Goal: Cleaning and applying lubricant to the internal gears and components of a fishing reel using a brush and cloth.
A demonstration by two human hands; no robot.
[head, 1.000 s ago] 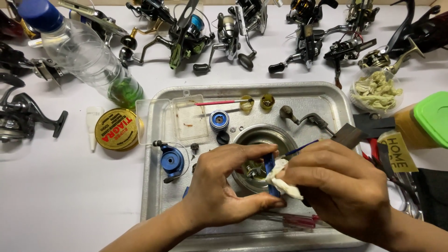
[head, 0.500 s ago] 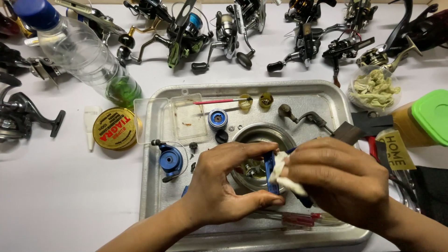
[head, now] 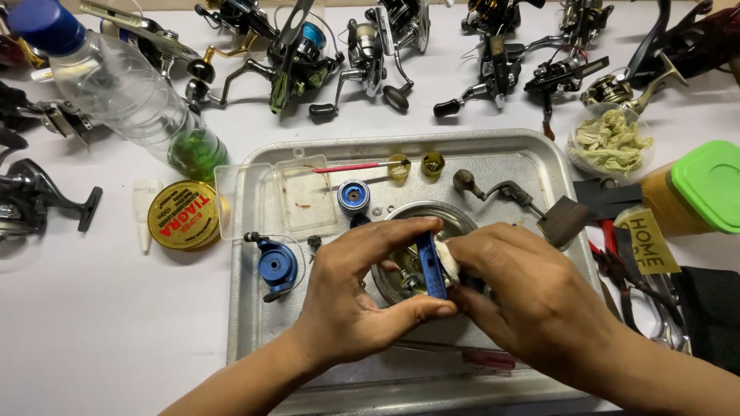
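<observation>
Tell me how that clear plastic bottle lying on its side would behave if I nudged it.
The clear plastic bottle lies on its side and looks round, so it would probably roll. It seems nearly empty, with only a little green at its base, so it is likely light. Its thin walls may dent.

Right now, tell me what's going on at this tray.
A person is working over a metal tray on a white table. The left hand pinches a blue reel part above a round bowl, while the right hand presses a white cloth against it. Other reel parts lie in the tray, including a blue spool. A row of fishing reels sits along the far edge.
</observation>
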